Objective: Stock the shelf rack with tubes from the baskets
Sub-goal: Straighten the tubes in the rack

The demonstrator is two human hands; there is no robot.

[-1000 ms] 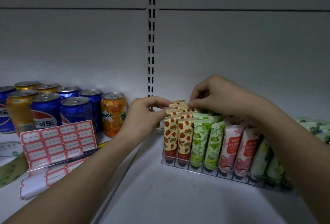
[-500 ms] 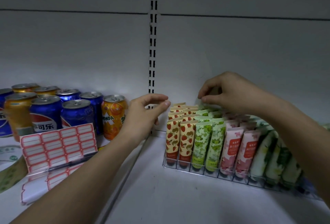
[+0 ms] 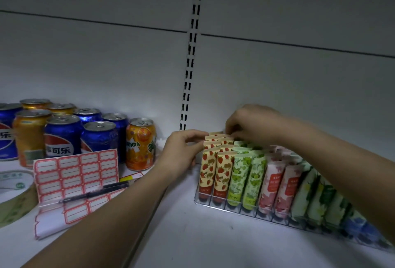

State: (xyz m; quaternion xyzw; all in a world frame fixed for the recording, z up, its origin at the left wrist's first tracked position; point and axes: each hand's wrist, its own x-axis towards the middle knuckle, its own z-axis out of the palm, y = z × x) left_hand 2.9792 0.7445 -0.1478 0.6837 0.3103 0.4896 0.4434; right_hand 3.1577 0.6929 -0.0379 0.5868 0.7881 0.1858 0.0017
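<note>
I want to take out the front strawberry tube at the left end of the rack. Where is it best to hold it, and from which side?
Probably pinch the flat crimped top of the front strawberry tube, coming from above. It stands cap-down in the clear rack, with a neighbouring tube tight on its right, so only the top edge is free to hold.

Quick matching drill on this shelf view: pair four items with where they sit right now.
Things:
1. strawberry tubes
2. orange soda can
3. black pen
4. left hand

Places:
A. lying across the red-bordered label sheet
B. leftmost lanes of the clear rack
C. touching the rack's left side
D. right end of the can group, nearest the rack

Pairs: 1-B, 2-D, 3-A, 4-C
</note>
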